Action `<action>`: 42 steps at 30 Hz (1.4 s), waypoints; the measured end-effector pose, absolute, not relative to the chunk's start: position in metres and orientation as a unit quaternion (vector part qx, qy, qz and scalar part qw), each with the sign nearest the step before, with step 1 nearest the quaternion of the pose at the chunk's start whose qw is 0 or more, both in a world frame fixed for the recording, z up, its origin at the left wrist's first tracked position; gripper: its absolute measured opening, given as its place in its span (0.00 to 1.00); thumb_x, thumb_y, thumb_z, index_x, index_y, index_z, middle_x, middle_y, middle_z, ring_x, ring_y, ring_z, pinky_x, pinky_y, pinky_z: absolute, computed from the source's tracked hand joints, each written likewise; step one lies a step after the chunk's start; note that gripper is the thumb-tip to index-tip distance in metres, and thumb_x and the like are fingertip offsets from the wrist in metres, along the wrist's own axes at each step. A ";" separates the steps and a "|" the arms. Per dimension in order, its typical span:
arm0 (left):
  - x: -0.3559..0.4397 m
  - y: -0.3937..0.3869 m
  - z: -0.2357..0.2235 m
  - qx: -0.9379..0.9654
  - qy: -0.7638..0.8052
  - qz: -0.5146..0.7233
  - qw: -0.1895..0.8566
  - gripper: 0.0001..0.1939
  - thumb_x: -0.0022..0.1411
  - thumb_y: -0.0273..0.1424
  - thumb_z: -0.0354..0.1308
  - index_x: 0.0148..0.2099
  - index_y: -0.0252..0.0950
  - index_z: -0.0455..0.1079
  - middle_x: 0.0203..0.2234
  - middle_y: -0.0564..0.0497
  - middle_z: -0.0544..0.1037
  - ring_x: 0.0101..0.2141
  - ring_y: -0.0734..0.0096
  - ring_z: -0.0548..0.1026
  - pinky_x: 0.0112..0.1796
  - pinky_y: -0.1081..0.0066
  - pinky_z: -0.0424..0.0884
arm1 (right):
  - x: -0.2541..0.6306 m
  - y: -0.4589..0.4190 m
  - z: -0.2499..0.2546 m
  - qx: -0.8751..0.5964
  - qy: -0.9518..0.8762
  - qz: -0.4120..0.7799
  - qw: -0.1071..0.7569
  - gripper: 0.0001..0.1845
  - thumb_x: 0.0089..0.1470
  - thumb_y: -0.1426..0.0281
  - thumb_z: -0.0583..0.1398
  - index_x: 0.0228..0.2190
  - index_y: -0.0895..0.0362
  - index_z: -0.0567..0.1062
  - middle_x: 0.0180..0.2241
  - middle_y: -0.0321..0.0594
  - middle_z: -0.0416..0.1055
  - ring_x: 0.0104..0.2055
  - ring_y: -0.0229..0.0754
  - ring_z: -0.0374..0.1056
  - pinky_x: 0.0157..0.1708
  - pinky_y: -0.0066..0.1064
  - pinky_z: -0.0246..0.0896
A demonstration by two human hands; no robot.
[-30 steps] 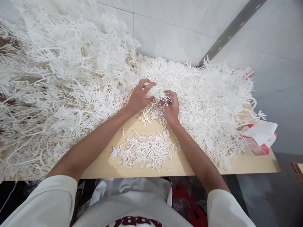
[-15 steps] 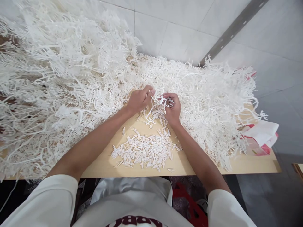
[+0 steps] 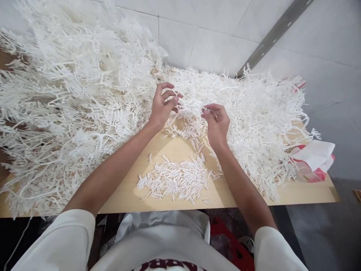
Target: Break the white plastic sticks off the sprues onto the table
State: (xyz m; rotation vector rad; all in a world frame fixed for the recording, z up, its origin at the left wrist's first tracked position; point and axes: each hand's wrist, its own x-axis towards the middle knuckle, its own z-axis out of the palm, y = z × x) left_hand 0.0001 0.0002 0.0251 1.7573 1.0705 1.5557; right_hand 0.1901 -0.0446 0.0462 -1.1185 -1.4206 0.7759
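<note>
Pile of short white sprigs (image 3: 173,178) is lying near the front edge of a tan table (image 3: 124,199), a narrow strip of board showing between them. Beyond the pile and to its right, the right hand (image 3: 218,122) is pinching a branched white piece (image 3: 194,105) between thumb and forefinger. Beyond the pile and to its left, the left hand (image 3: 161,107) is curling its fingers at the piece's other side; blur is hiding whether they are gripping. Tan board is also showing just beyond the pile, giving room below the hands. Left of the pile, a tall white tangle (image 3: 84,94) is reaching the front edge; right of it, a lower tangle (image 3: 256,124) is crowding the forearm.
</note>
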 end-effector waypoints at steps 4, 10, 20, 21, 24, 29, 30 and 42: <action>-0.002 -0.003 0.043 0.649 0.404 0.580 0.280 0.22 0.69 0.43 0.50 0.61 0.51 0.49 0.42 0.49 0.77 0.29 0.76 0.77 0.24 0.74 0.70 | 0.195 -0.043 0.067 -0.497 -0.602 0.344 0.522 0.24 0.59 0.45 0.50 0.45 0.47 0.68 0.47 0.42 0.71 0.51 0.44 0.70 0.42 0.37 0.69; -0.004 -0.011 0.063 0.662 0.389 0.575 0.283 0.24 0.69 0.46 0.48 0.62 0.52 0.47 0.45 0.48 0.75 0.29 0.75 0.78 0.22 0.76 0.69 | 0.191 -0.024 0.099 -0.480 -0.636 0.391 0.461 0.26 0.56 0.42 0.54 0.46 0.46 0.69 0.50 0.39 0.70 0.51 0.45 0.69 0.42 0.38 0.69; -0.010 0.001 0.051 0.628 0.394 0.589 0.321 0.22 0.68 0.51 0.46 0.59 0.51 0.48 0.45 0.48 0.75 0.27 0.75 0.77 0.20 0.77 0.63 | 0.177 0.004 0.107 -0.463 -0.605 0.482 0.432 0.34 0.54 0.37 0.47 0.49 0.48 0.66 0.46 0.40 0.73 0.48 0.45 0.72 0.39 0.37 0.71; -0.012 0.003 0.049 0.618 0.401 0.594 0.322 0.21 0.69 0.50 0.46 0.59 0.50 0.48 0.45 0.48 0.75 0.26 0.76 0.77 0.20 0.77 0.63 | 0.175 0.002 0.107 -0.463 -0.607 0.487 0.424 0.33 0.54 0.38 0.49 0.48 0.49 0.67 0.44 0.40 0.73 0.47 0.44 0.72 0.39 0.37 0.71; -0.017 0.009 0.049 0.570 0.415 0.622 0.342 0.18 0.70 0.44 0.47 0.58 0.49 0.50 0.46 0.49 0.75 0.21 0.83 0.72 0.19 0.77 0.61 | 0.176 -0.006 0.111 -0.466 -0.646 0.488 0.358 0.29 0.51 0.42 0.59 0.40 0.53 0.72 0.36 0.39 0.75 0.40 0.42 0.73 0.38 0.36 0.70; -0.018 0.007 0.055 0.503 0.409 0.658 0.384 0.17 0.70 0.45 0.45 0.58 0.50 0.50 0.46 0.53 0.74 0.18 0.88 0.63 0.14 0.76 0.52 | 0.175 -0.021 0.126 -0.327 -0.744 0.580 0.057 0.25 0.47 0.48 0.65 0.36 0.56 0.77 0.33 0.40 0.78 0.36 0.40 0.72 0.35 0.34 0.69; -0.016 0.006 0.055 0.513 0.401 0.658 0.378 0.19 0.70 0.48 0.43 0.59 0.52 0.50 0.44 0.54 0.74 0.19 0.87 0.64 0.14 0.75 0.52 | 0.172 -0.023 0.126 -0.309 -0.758 0.573 0.038 0.24 0.50 0.48 0.63 0.35 0.56 0.78 0.33 0.40 0.78 0.36 0.40 0.72 0.35 0.33 0.68; -0.003 -0.019 0.081 0.514 0.416 0.683 0.310 0.12 0.71 0.45 0.42 0.54 0.53 0.49 0.47 0.54 0.75 0.16 0.82 0.56 0.16 0.70 0.57 | 0.171 -0.014 0.101 -0.312 -0.767 0.558 -0.049 0.12 0.49 0.60 0.66 0.27 0.56 0.79 0.24 0.35 0.77 0.27 0.37 0.72 0.28 0.30 0.65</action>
